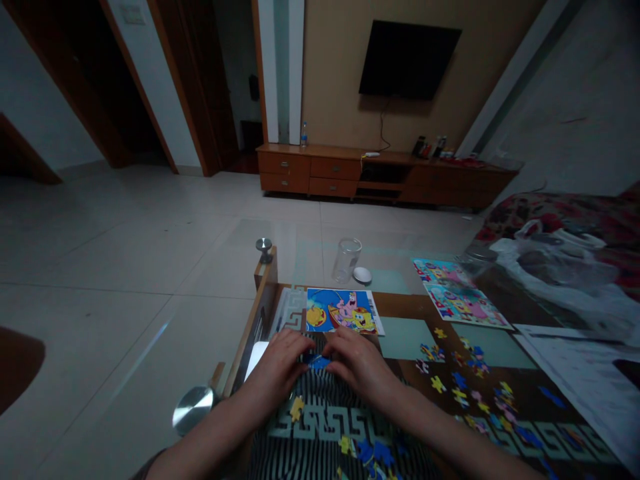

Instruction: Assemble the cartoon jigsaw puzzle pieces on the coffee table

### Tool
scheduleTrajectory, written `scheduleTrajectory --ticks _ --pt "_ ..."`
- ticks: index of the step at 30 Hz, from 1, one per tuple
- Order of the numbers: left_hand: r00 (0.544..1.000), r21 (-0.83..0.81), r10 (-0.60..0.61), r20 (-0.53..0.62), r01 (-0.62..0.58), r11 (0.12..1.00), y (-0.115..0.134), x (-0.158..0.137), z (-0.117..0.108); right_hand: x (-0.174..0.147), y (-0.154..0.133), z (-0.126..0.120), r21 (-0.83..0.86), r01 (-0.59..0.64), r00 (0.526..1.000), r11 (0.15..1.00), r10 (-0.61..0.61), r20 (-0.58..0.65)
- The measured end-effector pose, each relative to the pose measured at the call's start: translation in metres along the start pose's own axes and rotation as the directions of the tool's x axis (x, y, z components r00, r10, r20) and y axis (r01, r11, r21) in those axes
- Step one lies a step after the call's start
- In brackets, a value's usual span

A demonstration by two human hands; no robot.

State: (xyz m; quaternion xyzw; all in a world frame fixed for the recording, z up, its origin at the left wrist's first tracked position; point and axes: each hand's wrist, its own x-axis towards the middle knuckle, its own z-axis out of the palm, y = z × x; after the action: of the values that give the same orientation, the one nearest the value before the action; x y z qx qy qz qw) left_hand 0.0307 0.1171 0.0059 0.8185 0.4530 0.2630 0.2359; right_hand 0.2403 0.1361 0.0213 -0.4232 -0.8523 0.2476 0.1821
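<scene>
On the glass tabletop, my left hand (289,351) and my right hand (354,353) face each other with fingers bent. Between their fingertips lie blue jigsaw puzzle pieces (316,362), seemingly joined and partly hidden by the fingers. Both hands are closed on these pieces. Just beyond my hands is a cartoon picture card (343,311) with a blue background. A yellow puzzle piece (297,409) lies below my left hand. Loose blue puzzle pieces (375,453) are spread nearer to me, and more mixed pieces (460,380) lie to the right.
A clear jar (347,260) stands beyond the card, its white lid (363,275) beside it. Two more picture sheets (460,293), a plastic bag (565,267) and papers (575,380) lie at the right. Metal table supports (194,408) rise at the left edge.
</scene>
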Motion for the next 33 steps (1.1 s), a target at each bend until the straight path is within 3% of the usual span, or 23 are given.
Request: scheduleTrajectory --ticks 6,11,13,16,19,22,25,28,30,32,33 --pt "1.0 -0.025 0.013 -0.025 -0.013 1.0 0.0 -0.001 0.002 -0.011 0.006 -0.02 0.059 -0.025 0.997 0.998 0.03 -0.076" --pt "0.995 -0.009 0.071 -0.069 -0.072 0.997 -0.006 -0.012 0.0 -0.045 0.027 -0.069 0.12 -0.135 0.951 0.983 0.163 -0.262" --pt "0.988 0.032 0.102 -0.113 -0.099 0.995 -0.008 -0.015 0.0 -0.066 0.039 -0.091 0.148 -0.228 0.894 0.962 0.267 -0.361" --pt "0.976 0.075 0.146 -0.165 -0.135 0.988 -0.007 -0.016 -0.002 -0.096 0.058 -0.115 0.248 -0.379 0.729 0.892 0.453 -0.513" --pt "0.974 0.064 0.084 -0.211 -0.072 0.995 -0.002 -0.017 -0.007 -0.118 0.073 -0.123 0.354 -0.45 0.578 0.82 0.57 -0.584" --pt "0.976 0.055 0.025 -0.215 -0.014 0.998 0.0 -0.019 -0.01 -0.129 0.082 -0.12 0.411 -0.464 0.523 0.785 0.617 -0.588" --pt "0.971 0.06 0.059 -0.232 -0.046 0.997 -0.005 -0.023 -0.008 -0.137 0.08 -0.12 0.376 -0.468 0.559 0.799 0.598 -0.574" --pt "0.98 0.047 0.029 -0.197 -0.02 0.999 -0.016 -0.031 0.0 -0.149 0.067 -0.124 0.184 -0.467 0.698 0.865 0.488 -0.524" --pt "0.984 0.027 -0.059 -0.166 0.065 0.998 -0.024 -0.036 0.006 -0.161 0.054 -0.128 0.038 -0.459 0.801 0.888 0.432 -0.414" --pt "0.986 -0.009 -0.11 -0.123 0.109 0.994 -0.031 -0.039 0.011 -0.175 0.041 -0.131 -0.073 -0.465 0.861 0.882 0.432 -0.268" --pt "0.986 -0.026 -0.123 -0.115 0.12 0.992 -0.035 -0.04 0.013 -0.182 0.034 -0.131 -0.119 -0.479 0.87 0.87 0.451 -0.2"
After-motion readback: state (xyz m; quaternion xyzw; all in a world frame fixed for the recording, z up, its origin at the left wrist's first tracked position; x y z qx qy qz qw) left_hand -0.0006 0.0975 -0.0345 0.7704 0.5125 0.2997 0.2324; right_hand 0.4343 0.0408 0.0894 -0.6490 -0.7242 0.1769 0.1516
